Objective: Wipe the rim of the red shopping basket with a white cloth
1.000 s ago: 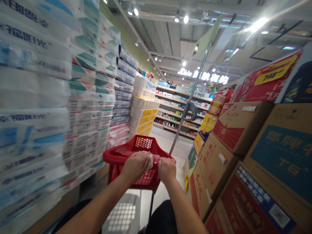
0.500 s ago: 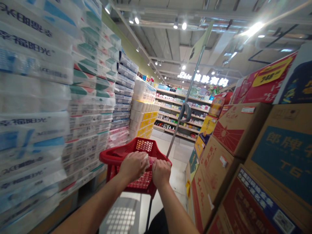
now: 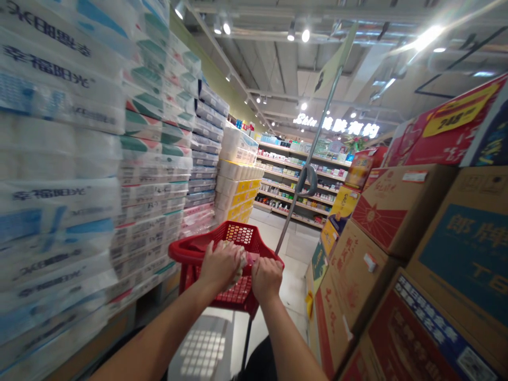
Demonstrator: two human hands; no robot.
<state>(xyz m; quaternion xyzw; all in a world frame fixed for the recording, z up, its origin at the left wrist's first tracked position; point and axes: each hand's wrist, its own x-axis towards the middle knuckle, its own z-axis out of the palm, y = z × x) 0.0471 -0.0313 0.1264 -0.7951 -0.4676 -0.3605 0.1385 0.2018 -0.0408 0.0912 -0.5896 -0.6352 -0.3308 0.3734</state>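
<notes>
My left hand (image 3: 220, 267) and my right hand (image 3: 266, 279) are close together over the front rim of a red plastic shopping basket (image 3: 190, 250) on a wheeled stand. Between them is a crinkled pale packet (image 3: 238, 263) with a pink end (image 3: 251, 259). My left fingers wrap its pale part, and my right fingers pinch the pink end. The packet's print is too small to read, and my hands hide much of it. The basket's mesh floor shows below the hands.
Tall stacks of plastic-wrapped tissue packs (image 3: 59, 159) line the left side. Printed cardboard cartons (image 3: 397, 211) are piled on the right. A metal pole (image 3: 305, 196) with a loop rises from the basket. Shelves of small goods (image 3: 296, 185) stand ahead, beyond a tiled aisle floor (image 3: 289, 280).
My left hand has shifted on the packet, with its fingers spread wider and more of the crinkled wrapping showing. The basket and the view have drifted slightly to the right.
</notes>
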